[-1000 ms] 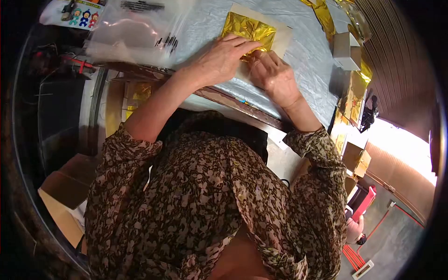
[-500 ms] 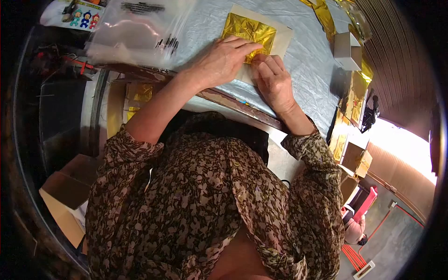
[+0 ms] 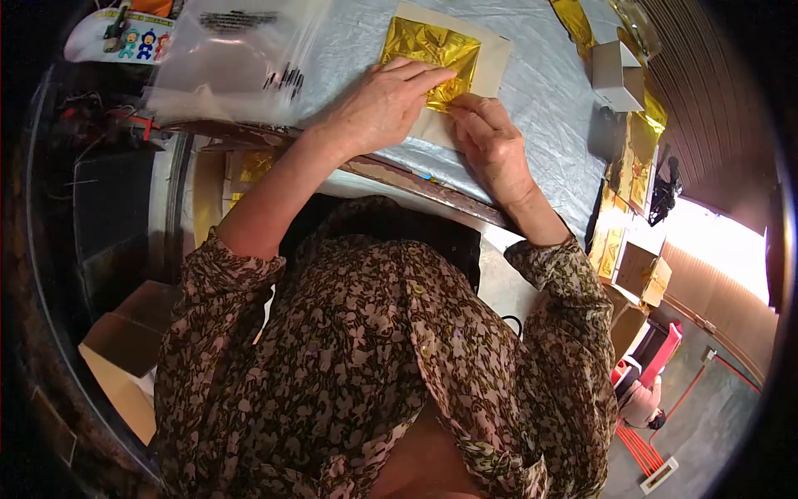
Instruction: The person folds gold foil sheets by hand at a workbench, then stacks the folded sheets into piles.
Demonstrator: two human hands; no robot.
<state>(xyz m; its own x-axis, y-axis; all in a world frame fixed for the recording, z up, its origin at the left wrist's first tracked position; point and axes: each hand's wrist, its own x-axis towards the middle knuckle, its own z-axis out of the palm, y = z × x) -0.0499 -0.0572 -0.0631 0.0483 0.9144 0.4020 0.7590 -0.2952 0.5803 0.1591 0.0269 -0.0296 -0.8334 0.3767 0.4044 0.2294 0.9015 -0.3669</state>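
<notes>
A square of crinkled gold foil (image 3: 434, 48) lies on a pale flat sheet (image 3: 496, 62) on the silvery table cover. My left hand (image 3: 389, 104) rests on the foil's lower left part, palm down, with its fingers stretched out and close together. At the foil's lower right corner, the thumb and fingers of my right hand (image 3: 492, 143) are pinched together on the foil's edge. Part of the foil is hidden under my left fingers.
Clear plastic bags (image 3: 237, 62) lie at the table's left. A small white box (image 3: 617, 76) stands at the right, near gold foil strips (image 3: 573, 25). Cardboard boxes (image 3: 125, 349) are at lower left. Another person (image 3: 642, 401) is far off at lower right.
The whole view has shifted slightly. My right hand's fingers have moved from a curled position beside the foil to a pinch at its corner. My left hand still lies on the foil.
</notes>
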